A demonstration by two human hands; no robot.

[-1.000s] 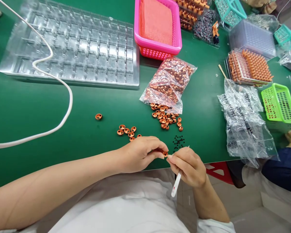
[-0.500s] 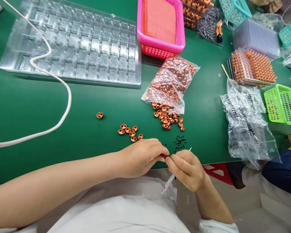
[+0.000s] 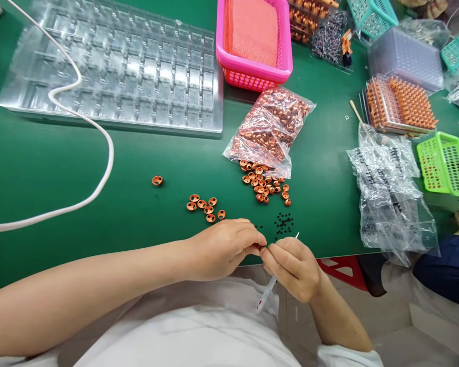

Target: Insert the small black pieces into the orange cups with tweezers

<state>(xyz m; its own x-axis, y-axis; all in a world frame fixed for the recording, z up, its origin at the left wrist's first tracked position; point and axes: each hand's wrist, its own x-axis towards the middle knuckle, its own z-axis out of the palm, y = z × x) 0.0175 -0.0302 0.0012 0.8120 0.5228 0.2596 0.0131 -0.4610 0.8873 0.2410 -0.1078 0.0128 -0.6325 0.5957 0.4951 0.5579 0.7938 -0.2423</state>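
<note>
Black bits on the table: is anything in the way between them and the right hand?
Nothing visible blocks the way: the small black bits lie on the green tabletop just beyond the right hand. The white pen-like tool in its grip has its tip beside them.

A green bench (image 3: 133, 158) carries small black bits (image 3: 285, 221) near its near edge, with a cluster of copper-coloured cups (image 3: 208, 209) and one lone cup (image 3: 157, 181) to their left. Farther from that edge lie loose cups (image 3: 259, 189), a clear bag of cups (image 3: 270, 125), a pink basket (image 3: 252, 70) and a clear moulded tray (image 3: 130, 66). Rightward, crumpled bags (image 3: 390, 199) overhang the near edge; beyond them sit what seem trays of orange parts (image 3: 413, 104).
</note>
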